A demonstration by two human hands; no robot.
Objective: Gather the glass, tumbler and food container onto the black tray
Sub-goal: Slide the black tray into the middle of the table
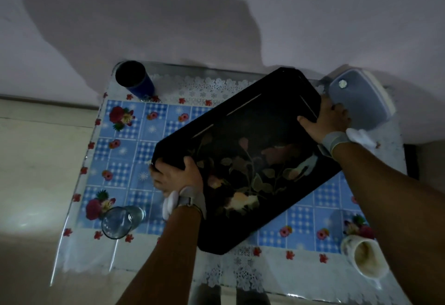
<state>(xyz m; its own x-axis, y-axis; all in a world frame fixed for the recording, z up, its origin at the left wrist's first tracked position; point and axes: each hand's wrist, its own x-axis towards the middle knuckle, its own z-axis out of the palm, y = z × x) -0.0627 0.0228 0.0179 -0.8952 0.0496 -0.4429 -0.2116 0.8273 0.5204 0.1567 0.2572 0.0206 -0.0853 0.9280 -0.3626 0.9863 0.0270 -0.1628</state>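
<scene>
A black tray (260,121) with a flower picture lies askew across the middle of the table. My left hand (175,176) grips its near-left short edge and my right hand (327,118) grips its far-right short edge. Nothing stands on the tray. A clear glass (119,221) stands at the near-left of the table, just left of my left wrist. A dark blue tumbler (136,80) stands at the far-left corner. A lidded plastic food container (361,100) sits at the far-right corner, right beside my right hand.
The small table (125,155) wears a blue checked floral cloth under a clear cover and stands against a pale wall. A white patterned mug (366,257) stands at the near-right corner. Pale floor lies to the left.
</scene>
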